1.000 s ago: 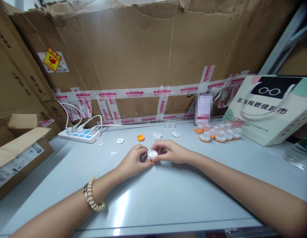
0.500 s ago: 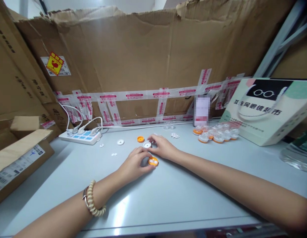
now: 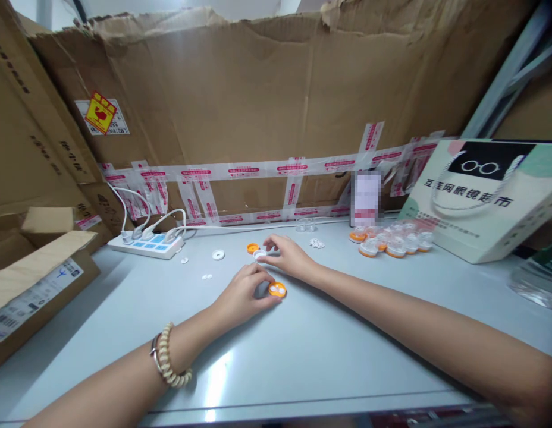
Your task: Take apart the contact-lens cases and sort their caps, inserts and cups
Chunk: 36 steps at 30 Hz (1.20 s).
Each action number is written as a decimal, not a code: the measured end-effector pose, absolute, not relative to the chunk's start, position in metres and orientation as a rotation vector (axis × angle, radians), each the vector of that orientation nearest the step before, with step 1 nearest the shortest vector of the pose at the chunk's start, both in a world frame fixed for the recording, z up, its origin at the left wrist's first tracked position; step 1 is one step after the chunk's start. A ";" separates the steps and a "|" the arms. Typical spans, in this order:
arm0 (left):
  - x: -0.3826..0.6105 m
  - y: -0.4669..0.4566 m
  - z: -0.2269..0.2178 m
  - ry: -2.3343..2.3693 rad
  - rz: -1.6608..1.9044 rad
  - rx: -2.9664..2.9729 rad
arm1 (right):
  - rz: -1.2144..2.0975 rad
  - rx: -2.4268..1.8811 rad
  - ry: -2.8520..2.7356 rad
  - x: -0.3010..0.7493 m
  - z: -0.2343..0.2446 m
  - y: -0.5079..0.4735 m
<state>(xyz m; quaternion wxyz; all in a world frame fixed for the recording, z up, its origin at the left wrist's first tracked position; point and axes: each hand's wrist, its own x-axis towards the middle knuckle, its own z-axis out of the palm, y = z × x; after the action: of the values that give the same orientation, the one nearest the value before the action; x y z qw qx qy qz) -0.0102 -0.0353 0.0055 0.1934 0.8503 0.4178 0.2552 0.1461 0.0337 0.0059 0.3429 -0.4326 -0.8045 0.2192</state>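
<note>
The person's left hand (image 3: 242, 298) was curled at the near-left side of an orange dish (image 3: 277, 289), its thumb and fingers narrowed onto the rim. The dish lay face up on the grey table (image 3: 329, 356), with small whitish discs inside it. Farther from the person, the right hand (image 3: 288, 257) had its fingertips closed on a white cup (image 3: 259, 255), partly hidden by those fingers; I could not tell whether it touched the table. Just behind the cup was a second orange dish (image 3: 253, 247).

To the left of these lay a white ring-shaped disc (image 3: 218, 255), a pair of tiny white discs (image 3: 207, 276) side by side, and a small white piece (image 3: 184, 260) near a white power strip (image 3: 146, 244) with several plugs in it. Behind the right hand were a little heap of white pieces (image 3: 316, 243) and some clear round covers (image 3: 306, 224).

Well to the right sat a cluster of orange-and-clear round cases (image 3: 394, 241), close to a pale paper bag (image 3: 470, 205) with a rope handle. A clear bottle (image 3: 537, 279) stood at the far right edge, an open cardboard box (image 3: 44, 285) at the left, and a tall taped sheet of cardboard (image 3: 240, 89) rose behind everything.
</note>
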 end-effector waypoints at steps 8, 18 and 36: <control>-0.012 -0.030 0.005 1.142 0.731 2.368 | 0.937 -0.972 -2.208 0.182 0.009 -0.007; -0.014 -0.027 0.019 1.078 0.663 2.464 | 0.933 -0.864 -2.294 0.187 -0.002 -0.003; 0.002 -0.011 0.039 1.138 0.107 2.835 | 0.977 -0.932 -2.236 0.185 -0.002 -0.004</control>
<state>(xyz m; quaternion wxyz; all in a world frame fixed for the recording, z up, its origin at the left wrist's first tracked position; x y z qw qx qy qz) 0.0022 -0.0111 0.0387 0.0423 0.9267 0.3718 0.0351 0.1847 -0.0041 -0.0022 0.2617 -0.3444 -0.8262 0.3610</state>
